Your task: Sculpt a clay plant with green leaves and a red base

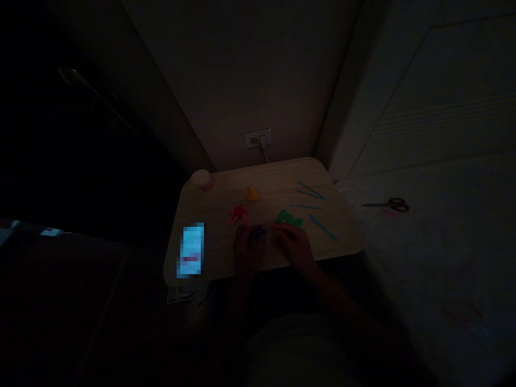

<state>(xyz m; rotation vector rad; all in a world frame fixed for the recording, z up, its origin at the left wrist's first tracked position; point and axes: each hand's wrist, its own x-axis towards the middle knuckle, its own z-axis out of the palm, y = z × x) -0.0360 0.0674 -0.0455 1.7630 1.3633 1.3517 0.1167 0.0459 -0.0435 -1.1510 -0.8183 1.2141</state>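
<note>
Dim light covers the small wooden table. My left hand [246, 247] is closed around a small dark blue-purple lump [258, 232], whose kind I cannot make out. Close to it on the right, my right hand [293, 241] has its fingers drawn together in a pinch; what they hold, if anything, is too dark to see. Just behind the right hand lies a green piece with rounded lobes [289, 219]. A red piece with leg-like strips [238, 214] rests behind the left hand, and a yellow-orange lump [252, 193] sits farther back.
Several blue-green thin tools [322, 227] lie at the tabletop's right. A pale-lidded tub [201, 179] stands at the back left corner, with a lit phone [191, 250] at the front left. Scissors [389, 205] lie on a pale surface right of the table [217, 263]. A wall socket [258, 138] holds a plug.
</note>
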